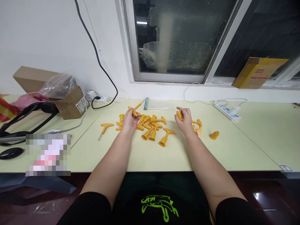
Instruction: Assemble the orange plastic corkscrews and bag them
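My left hand (129, 120) is closed on an orange T-handled corkscrew (136, 110) whose metal spiral points up and to the right. My right hand (185, 120) pinches a small orange cap (179, 115) between its fingers. Between the two hands lies a heap of several orange T-shaped handles (152, 128) on the pale table (164, 156). One finished corkscrew (105, 128) lies apart at the left, a lone orange cap (214, 135) at the right. More orange pieces (198, 125) sit just behind my right hand.
A clear packet with a coloured header (154, 107) lies beyond the heap. A white power strip (227, 111) lies at the right, a cardboard box with a plastic bag (70, 101) at the left, a black mouse (10, 153) near the left edge. A black cable (103, 72) hangs down the wall.
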`<act>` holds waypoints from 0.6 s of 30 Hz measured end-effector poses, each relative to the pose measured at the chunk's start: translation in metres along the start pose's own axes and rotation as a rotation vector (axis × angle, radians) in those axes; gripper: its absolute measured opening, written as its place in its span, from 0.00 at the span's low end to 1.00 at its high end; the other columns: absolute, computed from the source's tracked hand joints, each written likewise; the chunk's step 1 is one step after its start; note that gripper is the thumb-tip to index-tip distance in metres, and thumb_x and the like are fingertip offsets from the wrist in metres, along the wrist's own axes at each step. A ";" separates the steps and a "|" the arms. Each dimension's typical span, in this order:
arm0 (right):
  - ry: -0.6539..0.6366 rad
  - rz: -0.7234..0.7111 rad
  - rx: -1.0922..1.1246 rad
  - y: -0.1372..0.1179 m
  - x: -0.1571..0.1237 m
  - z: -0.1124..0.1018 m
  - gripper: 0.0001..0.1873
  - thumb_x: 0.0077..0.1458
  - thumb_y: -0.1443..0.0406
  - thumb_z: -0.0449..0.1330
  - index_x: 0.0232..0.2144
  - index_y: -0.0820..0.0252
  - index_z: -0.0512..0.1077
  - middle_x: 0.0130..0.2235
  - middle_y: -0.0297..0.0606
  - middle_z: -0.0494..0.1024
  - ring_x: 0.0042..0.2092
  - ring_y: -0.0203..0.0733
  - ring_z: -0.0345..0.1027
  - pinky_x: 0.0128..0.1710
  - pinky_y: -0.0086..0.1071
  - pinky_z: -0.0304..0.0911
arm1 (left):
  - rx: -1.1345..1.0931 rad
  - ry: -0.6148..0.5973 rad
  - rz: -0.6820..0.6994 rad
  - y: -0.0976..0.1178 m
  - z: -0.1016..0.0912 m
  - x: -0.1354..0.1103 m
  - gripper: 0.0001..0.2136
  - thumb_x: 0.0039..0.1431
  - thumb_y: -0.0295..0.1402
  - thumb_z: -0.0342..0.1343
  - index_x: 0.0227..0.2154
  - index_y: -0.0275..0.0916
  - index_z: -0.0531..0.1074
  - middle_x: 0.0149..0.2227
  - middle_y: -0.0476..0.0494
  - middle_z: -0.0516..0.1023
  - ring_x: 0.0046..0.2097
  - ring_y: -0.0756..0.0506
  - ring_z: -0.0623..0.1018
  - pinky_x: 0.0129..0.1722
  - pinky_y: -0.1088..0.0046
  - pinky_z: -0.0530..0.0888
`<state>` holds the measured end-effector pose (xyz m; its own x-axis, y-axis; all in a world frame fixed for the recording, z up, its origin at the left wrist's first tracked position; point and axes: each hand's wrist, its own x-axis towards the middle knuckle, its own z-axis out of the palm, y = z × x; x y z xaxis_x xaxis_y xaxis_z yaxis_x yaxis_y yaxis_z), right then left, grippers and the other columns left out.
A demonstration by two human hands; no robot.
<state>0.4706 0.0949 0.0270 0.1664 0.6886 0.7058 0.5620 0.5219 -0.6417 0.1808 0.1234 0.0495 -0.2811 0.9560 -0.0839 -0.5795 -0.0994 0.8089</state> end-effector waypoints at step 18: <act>-0.200 0.339 -0.822 0.058 -0.026 -0.167 0.12 0.53 0.56 0.60 0.37 0.54 0.77 0.41 0.47 0.82 0.53 0.63 0.64 0.54 0.58 0.51 | 1.756 -0.078 0.588 0.086 -0.175 -0.059 0.21 0.61 0.48 0.54 0.50 0.42 0.78 0.49 0.38 0.79 0.49 0.34 0.78 0.55 0.55 0.73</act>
<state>0.6338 0.0229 0.0218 0.3269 0.8543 0.4040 0.9220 -0.1945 -0.3348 0.0138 0.0105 0.0226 -0.0666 0.9227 0.3798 0.9431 -0.0661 0.3259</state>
